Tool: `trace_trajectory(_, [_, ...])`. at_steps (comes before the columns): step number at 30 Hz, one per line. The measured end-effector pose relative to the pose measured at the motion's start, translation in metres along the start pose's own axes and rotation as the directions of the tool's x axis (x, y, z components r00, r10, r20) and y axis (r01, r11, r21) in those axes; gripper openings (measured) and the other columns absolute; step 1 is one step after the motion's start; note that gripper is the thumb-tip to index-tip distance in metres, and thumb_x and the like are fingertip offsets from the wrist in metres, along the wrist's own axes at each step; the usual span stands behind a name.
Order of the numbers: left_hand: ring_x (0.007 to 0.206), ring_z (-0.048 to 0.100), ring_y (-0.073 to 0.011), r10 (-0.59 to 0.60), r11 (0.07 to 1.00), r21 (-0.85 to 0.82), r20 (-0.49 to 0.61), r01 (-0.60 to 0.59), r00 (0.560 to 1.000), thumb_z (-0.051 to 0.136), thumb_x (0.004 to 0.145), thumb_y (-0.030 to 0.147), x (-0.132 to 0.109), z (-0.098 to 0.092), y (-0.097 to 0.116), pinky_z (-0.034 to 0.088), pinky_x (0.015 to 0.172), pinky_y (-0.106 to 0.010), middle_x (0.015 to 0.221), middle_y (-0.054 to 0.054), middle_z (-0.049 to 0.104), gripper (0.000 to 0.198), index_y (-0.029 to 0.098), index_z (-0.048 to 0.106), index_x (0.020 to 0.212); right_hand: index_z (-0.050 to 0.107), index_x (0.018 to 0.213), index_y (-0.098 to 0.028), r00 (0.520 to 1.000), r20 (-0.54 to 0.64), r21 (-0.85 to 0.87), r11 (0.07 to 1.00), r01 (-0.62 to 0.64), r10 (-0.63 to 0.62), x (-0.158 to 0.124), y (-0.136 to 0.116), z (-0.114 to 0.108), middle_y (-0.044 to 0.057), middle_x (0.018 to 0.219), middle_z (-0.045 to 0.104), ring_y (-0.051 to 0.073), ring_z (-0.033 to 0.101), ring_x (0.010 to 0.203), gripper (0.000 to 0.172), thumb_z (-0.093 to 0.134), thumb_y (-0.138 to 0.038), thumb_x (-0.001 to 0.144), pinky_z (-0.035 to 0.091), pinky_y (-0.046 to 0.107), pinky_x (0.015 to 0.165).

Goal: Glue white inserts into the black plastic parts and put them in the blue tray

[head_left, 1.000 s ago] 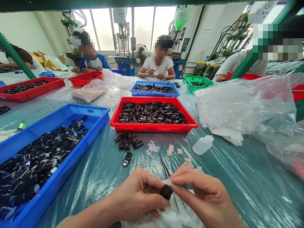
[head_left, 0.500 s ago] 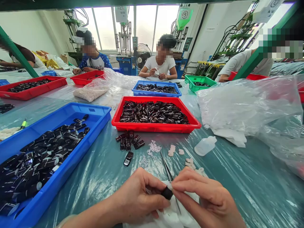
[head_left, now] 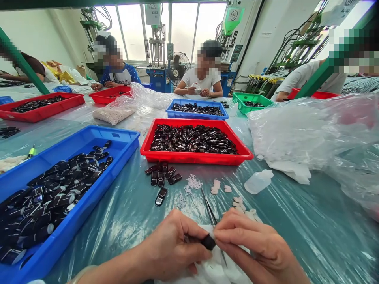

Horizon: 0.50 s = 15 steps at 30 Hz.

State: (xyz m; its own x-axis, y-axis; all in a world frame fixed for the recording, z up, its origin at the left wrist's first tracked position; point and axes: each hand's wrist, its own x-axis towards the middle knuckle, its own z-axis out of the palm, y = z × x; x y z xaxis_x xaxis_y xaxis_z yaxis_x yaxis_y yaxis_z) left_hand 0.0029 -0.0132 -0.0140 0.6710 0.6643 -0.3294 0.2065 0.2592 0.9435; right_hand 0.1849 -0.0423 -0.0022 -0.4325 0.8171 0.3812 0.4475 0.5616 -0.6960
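My left hand (head_left: pixel 174 244) is closed around a small black part (head_left: pixel 208 241), its dark end sticking out between thumb and forefinger. Against that end, the thumb and fingertips of my right hand (head_left: pixel 251 244) are pinched together; whatever they hold is hidden. A pair of metal tweezers (head_left: pixel 209 207) slants behind and below the fingers, over a white cloth (head_left: pixel 207 272). Beyond my hands lie a single glossy black part (head_left: pixel 161 196) and a small group of similar ones (head_left: pixel 160 177). Pale pads (head_left: pixel 238 204) and white scraps (head_left: pixel 194 182) are scattered nearby.
A blue tray (head_left: pixel 117 167) of black parts stands on the left, a red tray (head_left: pixel 195 157) of them ahead. A translucent bottle (head_left: pixel 258 182) lies right of the pads, before clear plastic bags (head_left: pixel 296 134). Co-workers (head_left: pixel 201 81) sit across the table.
The view has shifted slightly. My right fingertips now cover the end of the black part, where a small whitish spot showed before. My left hand keeps its grip.
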Motion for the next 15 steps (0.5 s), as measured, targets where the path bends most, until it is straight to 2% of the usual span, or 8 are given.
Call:
trace_trajectory(5, [0.042,0.043,-0.0064,0.008,0.999,-0.043,-0.025,-0.009,1.0,0.053,0.063,0.016,-0.0015,0.0009,0.0015,0.038,0.043,-0.017,0.045,0.005,0.04,0.013,0.014,0.052,0.05,0.069,0.093,-0.027,1.0,-0.016,0.047,0.999,-0.01,0.01,-0.0022,0.0035,0.0027,0.001,0.076,0.066,0.014,0.061,0.067,0.027,0.055,-0.008,0.081,0.051,0.023,0.058])
trace_trajectory(8, [0.042,0.045,-0.0069,-0.01,0.997,-0.072,-0.038,0.007,0.999,0.054,0.063,0.017,-0.0016,0.0008,0.0022,0.039,0.044,-0.017,0.046,0.005,0.044,0.01,0.013,0.057,0.054,0.068,0.099,-0.032,0.999,-0.028,0.089,0.995,-0.032,0.035,-0.0042,0.0065,0.0044,0.0,0.078,0.067,0.014,0.062,0.069,0.032,0.058,-0.008,0.08,0.051,0.022,0.06])
trace_trajectory(15, [0.043,0.047,-0.0074,-0.018,0.997,-0.073,-0.073,0.013,0.997,0.056,0.064,0.018,0.0001,0.0002,0.0001,0.037,0.043,-0.017,0.046,0.003,0.047,0.011,0.012,0.061,0.057,0.07,0.097,-0.033,0.987,0.007,0.156,0.974,-0.163,0.164,-0.006,0.0078,0.0066,0.0,0.08,0.066,0.013,0.063,0.069,0.028,0.058,-0.013,0.081,0.052,0.02,0.061])
